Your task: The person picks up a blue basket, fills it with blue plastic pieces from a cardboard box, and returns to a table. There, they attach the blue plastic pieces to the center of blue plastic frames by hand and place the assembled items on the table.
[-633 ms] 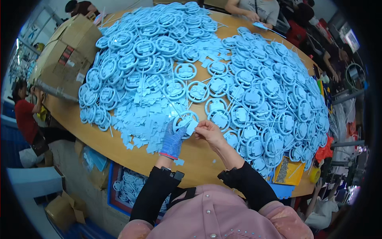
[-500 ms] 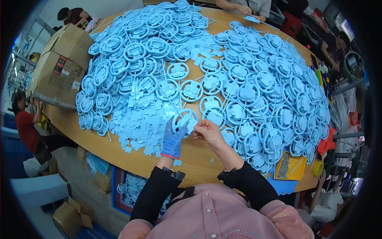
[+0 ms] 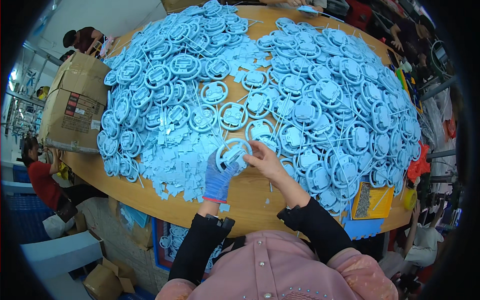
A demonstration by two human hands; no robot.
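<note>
My left hand [image 3: 218, 180], in a blue glove with a red cuff, grips a light blue wheel-shaped plastic part [image 3: 235, 143] from below and the left, over the table's near side. My bare right hand [image 3: 270, 164] pinches the right side of the same part, thumb below and fingers on the rim. Part of the centre is hidden by the gloved thumb. Just left of my left hand spreads a heap of small flat light blue plates [image 3: 175, 162]. Similar wheel-shaped parts, many with thin rods, form a left pile [image 3: 184, 66] and a right pile [image 3: 328, 92].
A cardboard box [image 3: 72, 107] stands at the table's left edge. Near right are a yellow tray [image 3: 382, 202] of small metal pieces, a blue mat [image 3: 365, 228] and a yellow roll [image 3: 409, 198]. A blue-rimmed bin [image 3: 160, 245] sits below the table. Other people work around.
The flat plate that my right fingers held over the wheel-shaped part no longer sticks out. My right hand has moved up onto the part's right rim. The view has shifted slightly.
</note>
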